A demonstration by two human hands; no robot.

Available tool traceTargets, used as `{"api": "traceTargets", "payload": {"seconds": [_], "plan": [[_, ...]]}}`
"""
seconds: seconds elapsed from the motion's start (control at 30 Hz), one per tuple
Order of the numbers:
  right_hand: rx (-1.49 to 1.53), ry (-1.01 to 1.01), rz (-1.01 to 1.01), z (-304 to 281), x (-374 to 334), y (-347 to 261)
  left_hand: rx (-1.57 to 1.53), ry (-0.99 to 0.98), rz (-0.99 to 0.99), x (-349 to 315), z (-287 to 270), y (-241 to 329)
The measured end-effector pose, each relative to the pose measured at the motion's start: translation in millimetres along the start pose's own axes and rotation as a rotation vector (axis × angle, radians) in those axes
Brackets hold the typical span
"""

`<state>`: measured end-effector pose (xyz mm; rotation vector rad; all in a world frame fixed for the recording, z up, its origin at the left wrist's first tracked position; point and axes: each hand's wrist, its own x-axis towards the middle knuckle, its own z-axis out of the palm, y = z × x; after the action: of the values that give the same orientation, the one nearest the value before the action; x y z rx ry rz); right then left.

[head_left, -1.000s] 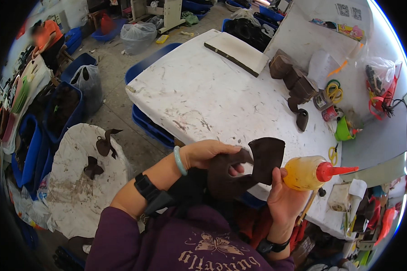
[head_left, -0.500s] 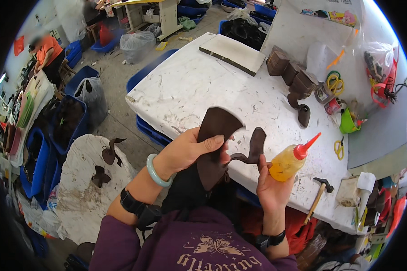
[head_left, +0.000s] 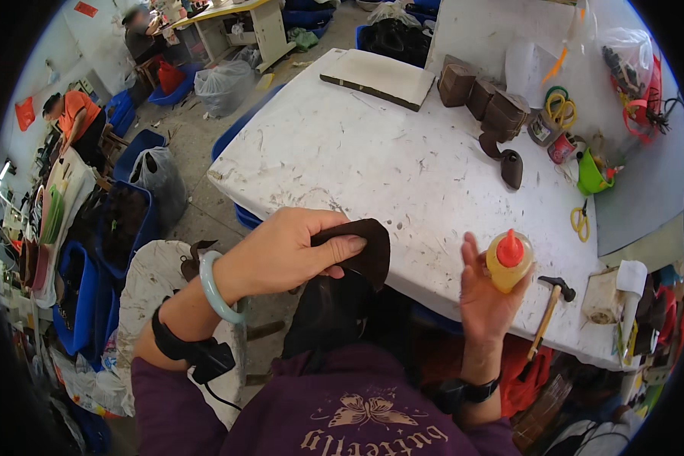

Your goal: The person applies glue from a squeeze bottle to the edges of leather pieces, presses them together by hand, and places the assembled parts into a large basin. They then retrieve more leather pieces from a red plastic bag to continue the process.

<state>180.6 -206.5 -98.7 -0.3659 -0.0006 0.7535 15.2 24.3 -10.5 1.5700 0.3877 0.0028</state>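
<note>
My left hand (head_left: pixel 281 247) is closed on a dark brown leather piece (head_left: pixel 373 251), thumb on top, over the table's near edge. The piece's dark face and curved edge show; the rest is under my fingers. To the right, my right hand (head_left: pixel 485 304) keeps a squeeze bottle of yellow glue (head_left: pixel 512 264) against its palm near the thumb. The bottle's red nozzle points up toward the view. The right fingers are fairly straight and hold no leather that I can see.
On the white table (head_left: pixel 296 144) are a pale board (head_left: pixel 378 78), stacked brown leather pieces (head_left: pixel 479 97), a loose curved piece (head_left: pixel 511 169), yellow scissors (head_left: pixel 580 222), a green cup (head_left: pixel 593 175) and a hammer (head_left: pixel 546 319). A cloth-covered stool (head_left: pixel 153 292) stands left.
The smaller curved leather strip between my hands is out of sight. My right hand has moved right with the bottle, its nozzle tipping toward the view. The left hand has turned its leather piece lower.
</note>
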Motion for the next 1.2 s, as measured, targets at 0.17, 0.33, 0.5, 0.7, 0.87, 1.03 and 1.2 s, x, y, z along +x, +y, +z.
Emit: {"api": "traceTargets", "payload": {"seconds": [0.17, 0.33, 0.5, 0.7, 0.87, 1.03, 1.2], "plan": [[-0.224, -0.24, -0.274, -2, -8, -25, 0.331, -0.061, -0.109, -2, 0, 35], [-0.372, -0.072, -0.604, -2, -22, -32, 0.526, -0.159, -0.167, 3, -2, 53], [-0.674, -0.186, -0.68, 19, -37, -34, 0.543, -0.253, -0.242, 4, -3, 65], [-0.838, -0.121, -0.858, 22, -36, -26, 0.669, -0.263, -0.412, 10, -1, 79], [-0.907, -0.087, -0.874, 31, -36, -19, 0.841, -0.292, -0.274, 14, -6, 78], [-0.943, -0.073, -0.904, 31, -34, -16, 0.809, -0.297, -0.286, 15, -7, 79], [-0.976, -0.096, -0.909, 33, -33, -15, 0.81, -0.287, -0.335, 18, -5, 80]]}}
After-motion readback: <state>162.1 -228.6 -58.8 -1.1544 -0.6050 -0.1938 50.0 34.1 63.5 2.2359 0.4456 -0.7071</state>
